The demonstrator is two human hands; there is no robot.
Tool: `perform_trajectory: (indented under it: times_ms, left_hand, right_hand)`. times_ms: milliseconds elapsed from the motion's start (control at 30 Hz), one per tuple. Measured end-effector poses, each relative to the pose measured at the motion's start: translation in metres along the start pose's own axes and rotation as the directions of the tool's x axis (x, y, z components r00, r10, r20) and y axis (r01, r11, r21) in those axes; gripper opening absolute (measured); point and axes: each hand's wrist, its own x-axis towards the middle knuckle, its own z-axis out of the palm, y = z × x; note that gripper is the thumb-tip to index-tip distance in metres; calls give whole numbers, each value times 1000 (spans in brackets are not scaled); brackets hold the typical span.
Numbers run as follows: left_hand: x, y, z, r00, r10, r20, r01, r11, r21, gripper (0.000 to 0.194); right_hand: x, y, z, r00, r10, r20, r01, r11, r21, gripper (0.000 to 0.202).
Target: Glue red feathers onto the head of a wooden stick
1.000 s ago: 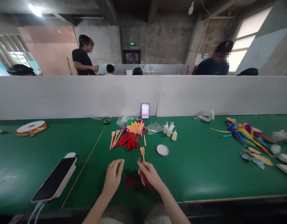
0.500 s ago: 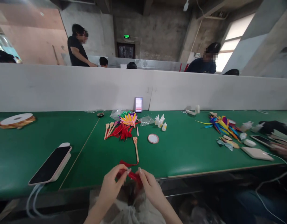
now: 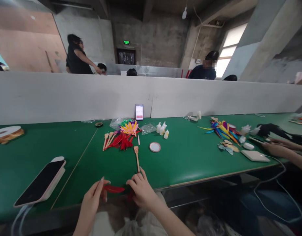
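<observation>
My left hand [image 3: 93,193] pinches a red feather [image 3: 114,189], whose free end points right. Close by, my right hand [image 3: 141,188] has its fingers curled at the table's front edge, one fingertip by the lower end of a wooden stick [image 3: 137,160] with a paw-shaped head. Some red material shows dimly beneath that hand; its kind is hidden. Farther back lie a pile of red feathers [image 3: 123,141], several similar wooden sticks [image 3: 106,141] and yellow-and-pink feathers [image 3: 129,127].
A round white lid or dish [image 3: 155,147] and small white bottles [image 3: 162,128] stand beyond my right hand. Left lie a power bank or phone [image 3: 41,182] with a cable and a ribbon roll [image 3: 8,133]. A co-worker's hands [image 3: 276,147] are near coloured feathers [image 3: 224,129] at right.
My hands have moved apart. The left went left with a red feather now plainly visible; the right moved up to the stick's lower end, covering the red tassel there. The view shifted slightly.
</observation>
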Motion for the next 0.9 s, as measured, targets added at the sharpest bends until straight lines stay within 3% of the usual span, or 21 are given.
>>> perform_trajectory:
  times_ms: [133, 233, 333, 433, 533, 600, 733, 900]
  left_hand:
    - [1, -7, -3, 1000, 1, 23, -2, 999, 33, 52]
    - [1, -7, -5, 998, 39, 40, -41, 998, 40, 51]
    - [-5, 4, 1, 990, 69, 127, -72, 997, 21, 49]
    - [-22, 21, 19, 956, 126, 266, -157, 982, 100, 41]
    - [-39, 35, 36, 903, 272, 333, -350, 915, 203, 31]
    - [-45, 41, 40, 843, 352, 407, -467, 855, 227, 29]
    - [-46, 46, 30, 737, 385, 556, -583, 778, 234, 33]
    - [-42, 44, 20, 654, 466, 596, -707, 658, 261, 27]
  right_hand:
    - [-17, -2, -17, 999, 13, 33, -15, 998, 65, 26]
    - [-33, -7, -36, 999, 42, 9, -43, 937, 346, 28]
    - [-40, -14, -52, 971, 232, -55, -130, 711, 691, 24]
    - [-37, -24, -56, 926, 374, 51, -220, 424, 879, 24]
    - [-32, -37, -54, 914, 283, 290, -368, 285, 885, 35]
    - [-32, -44, -53, 896, 245, 370, -426, 238, 873, 41]
    - [-36, -48, -59, 891, 322, 319, -382, 156, 911, 46]
    - [-42, -48, -64, 881, 226, 415, -429, 18, 903, 46]
